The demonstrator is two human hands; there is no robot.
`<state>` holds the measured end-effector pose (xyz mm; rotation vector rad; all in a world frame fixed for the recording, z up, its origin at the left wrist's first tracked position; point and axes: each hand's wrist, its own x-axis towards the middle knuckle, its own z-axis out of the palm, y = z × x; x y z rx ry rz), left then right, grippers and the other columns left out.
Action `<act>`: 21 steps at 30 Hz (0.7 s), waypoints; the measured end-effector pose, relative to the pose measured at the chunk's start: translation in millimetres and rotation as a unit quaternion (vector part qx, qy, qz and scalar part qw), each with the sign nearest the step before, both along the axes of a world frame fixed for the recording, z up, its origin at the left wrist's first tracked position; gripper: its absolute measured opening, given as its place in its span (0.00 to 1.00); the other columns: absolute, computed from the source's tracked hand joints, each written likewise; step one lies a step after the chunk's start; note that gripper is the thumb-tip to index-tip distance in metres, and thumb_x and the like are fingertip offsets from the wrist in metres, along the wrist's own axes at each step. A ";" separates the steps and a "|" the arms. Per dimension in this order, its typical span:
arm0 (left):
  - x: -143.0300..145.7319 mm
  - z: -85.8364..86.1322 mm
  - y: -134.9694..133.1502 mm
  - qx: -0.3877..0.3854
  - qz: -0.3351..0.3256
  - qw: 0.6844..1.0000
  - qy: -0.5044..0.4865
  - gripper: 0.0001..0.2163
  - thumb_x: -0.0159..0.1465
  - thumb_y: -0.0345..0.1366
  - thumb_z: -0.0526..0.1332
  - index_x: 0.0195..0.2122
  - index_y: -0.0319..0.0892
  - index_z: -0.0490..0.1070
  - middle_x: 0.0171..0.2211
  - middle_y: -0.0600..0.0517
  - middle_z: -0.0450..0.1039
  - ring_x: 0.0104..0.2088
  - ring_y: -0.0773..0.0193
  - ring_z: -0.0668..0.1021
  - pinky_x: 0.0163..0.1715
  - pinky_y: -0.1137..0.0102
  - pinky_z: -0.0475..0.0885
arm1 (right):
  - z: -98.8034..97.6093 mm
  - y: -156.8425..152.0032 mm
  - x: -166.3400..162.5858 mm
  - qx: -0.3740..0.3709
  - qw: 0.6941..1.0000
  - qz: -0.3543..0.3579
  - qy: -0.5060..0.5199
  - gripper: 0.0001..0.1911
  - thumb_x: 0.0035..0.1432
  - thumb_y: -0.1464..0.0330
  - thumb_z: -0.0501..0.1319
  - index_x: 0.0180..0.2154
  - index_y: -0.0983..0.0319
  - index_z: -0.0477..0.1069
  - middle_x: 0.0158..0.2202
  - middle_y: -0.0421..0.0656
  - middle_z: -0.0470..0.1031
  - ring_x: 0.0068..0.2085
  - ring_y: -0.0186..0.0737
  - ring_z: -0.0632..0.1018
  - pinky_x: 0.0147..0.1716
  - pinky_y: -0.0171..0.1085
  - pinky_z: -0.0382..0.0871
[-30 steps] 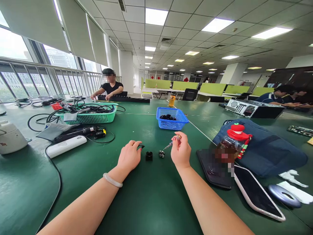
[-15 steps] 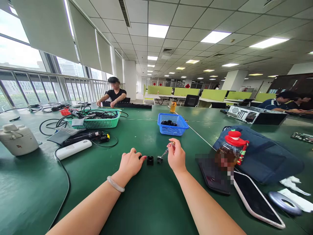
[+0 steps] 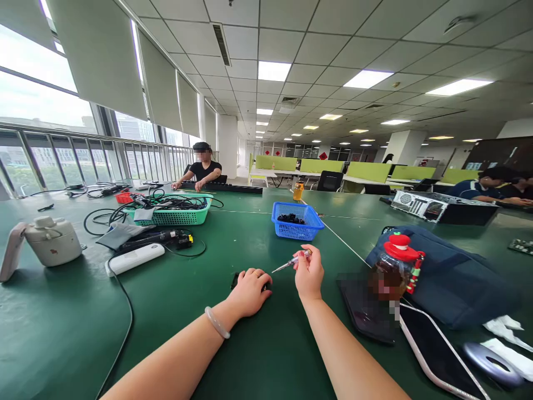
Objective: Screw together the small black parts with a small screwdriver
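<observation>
My right hand [image 3: 308,272] is closed on a small screwdriver [image 3: 290,262], its metal tip pointing left and slightly down above the green table [image 3: 175,311]. My left hand [image 3: 250,290], with a pale bangle on the wrist, lies curled over small black parts [image 3: 235,279] on the table just left of the screwdriver tip. Only one black edge shows beside the fingers; the rest is hidden under the hand. A blue basket [image 3: 296,220] holding several black parts stands beyond both hands.
A dark tablet [image 3: 366,314], a phone [image 3: 437,355], a red-lidded jar [image 3: 393,266] and a blue bag [image 3: 453,272] lie right. A green basket [image 3: 170,208] of cables, a white power strip [image 3: 134,258] and a white pot [image 3: 54,241] are left. People sit at the far edge.
My left hand has slid right and now covers the black parts that lay exposed between my hands. The screwdriver has lifted off the parts. The view has tilted upward.
</observation>
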<state>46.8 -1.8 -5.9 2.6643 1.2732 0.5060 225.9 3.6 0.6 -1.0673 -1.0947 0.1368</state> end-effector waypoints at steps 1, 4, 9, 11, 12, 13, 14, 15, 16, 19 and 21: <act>-1.5 0.5 0.0 0.003 0.007 1.000 0.003 0.09 0.64 0.40 0.57 0.45 0.48 0.70 0.48 0.49 0.71 0.52 0.54 0.69 0.55 0.54 0.61 | -1.1 0.4 -0.5 -0.004 1.000 0.002 0.001 0.10 0.61 0.64 0.53 0.42 0.61 0.64 0.28 0.41 0.75 0.20 0.34 0.72 0.23 0.35 0.70; -11.8 1.4 2.2 0.009 0.035 0.999 0.006 0.10 0.64 0.41 0.58 0.45 0.48 0.70 0.46 0.49 0.72 0.49 0.53 0.70 0.51 0.56 0.64 | -3.7 1.0 -2.1 -0.015 1.000 0.005 0.002 0.11 0.61 0.63 0.53 0.42 0.61 0.64 0.28 0.41 0.75 0.21 0.35 0.72 0.24 0.36 0.70; -34.7 1.7 9.4 -0.018 0.101 0.994 -0.027 0.12 0.61 0.46 0.61 0.41 0.46 0.71 0.39 0.50 0.74 0.43 0.56 0.74 0.44 0.62 0.67 | -5.8 2.5 -0.8 -0.012 1.000 0.014 0.013 0.12 0.61 0.61 0.53 0.42 0.61 0.65 0.27 0.41 0.75 0.20 0.35 0.72 0.23 0.35 0.69; -41.2 3.7 11.3 -0.014 0.112 0.993 -0.032 0.12 0.61 0.46 0.60 0.40 0.45 0.72 0.37 0.50 0.74 0.42 0.56 0.75 0.42 0.64 0.67 | -6.8 3.6 0.7 -0.008 1.000 0.013 0.020 0.12 0.60 0.61 0.53 0.42 0.61 0.65 0.27 0.41 0.75 0.21 0.36 0.72 0.23 0.35 0.69; -44.4 4.9 11.9 -0.010 0.114 0.993 -0.030 0.12 0.61 0.46 0.60 0.40 0.45 0.72 0.37 0.50 0.73 0.42 0.57 0.75 0.42 0.65 0.67 | -7.5 4.4 1.3 -0.009 1.000 0.012 0.024 0.12 0.60 0.61 0.53 0.42 0.61 0.65 0.27 0.41 0.75 0.21 0.36 0.73 0.24 0.35 0.69; -48.1 6.0 12.5 -0.007 0.118 0.993 -0.027 0.12 0.61 0.46 0.60 0.41 0.45 0.72 0.38 0.50 0.73 0.42 0.57 0.75 0.42 0.65 0.67 | -8.2 5.2 1.7 -0.012 0.999 0.012 0.028 0.12 0.60 0.61 0.53 0.42 0.61 0.65 0.27 0.41 0.75 0.22 0.36 0.73 0.24 0.35 0.69; -52.9 7.0 13.3 -0.006 0.126 0.992 -0.020 0.12 0.61 0.46 0.60 0.41 0.45 0.71 0.38 0.50 0.73 0.41 0.57 0.75 0.41 0.66 0.67 | -9.0 6.1 1.9 -0.014 0.999 0.012 0.030 0.12 0.60 0.61 0.53 0.42 0.61 0.65 0.27 0.41 0.74 0.22 0.37 0.73 0.24 0.35 0.69; -59.1 7.6 14.6 -0.004 0.137 0.991 -0.010 0.12 0.61 0.45 0.59 0.42 0.45 0.71 0.39 0.50 0.72 0.42 0.57 0.75 0.41 0.66 0.67 | -9.8 7.0 1.9 -0.015 0.999 0.012 0.031 0.12 0.59 0.61 0.53 0.41 0.61 0.66 0.26 0.40 0.74 0.22 0.37 0.73 0.24 0.35 0.69; -67.2 7.9 16.6 -0.002 0.147 0.989 0.006 0.12 0.61 0.45 0.59 0.42 0.46 0.71 0.39 0.50 0.72 0.42 0.57 0.75 0.42 0.66 0.67 | -10.6 8.0 1.7 -0.016 0.999 0.012 0.033 0.12 0.59 0.61 0.53 0.41 0.61 0.66 0.26 0.40 0.74 0.21 0.37 0.73 0.23 0.35 0.69; -103.2 8.0 27.7 0.026 0.178 0.982 0.052 0.12 0.62 0.44 0.58 0.44 0.47 0.72 0.40 0.49 0.72 0.43 0.57 0.75 0.43 0.66 0.67 | -12.1 10.1 0.3 -0.024 0.999 0.020 0.038 0.11 0.58 0.62 0.53 0.40 0.60 0.66 0.25 0.40 0.74 0.21 0.37 0.73 0.23 0.35 0.69; -133.9 8.6 39.0 0.039 0.230 0.969 0.075 0.14 0.62 0.46 0.57 0.44 0.46 0.72 0.41 0.47 0.73 0.44 0.54 0.76 0.43 0.65 0.68 | -12.3 10.3 -0.7 -0.036 0.998 0.034 0.047 0.11 0.58 0.62 0.53 0.40 0.60 0.66 0.26 0.40 0.74 0.21 0.37 0.72 0.23 0.35 0.69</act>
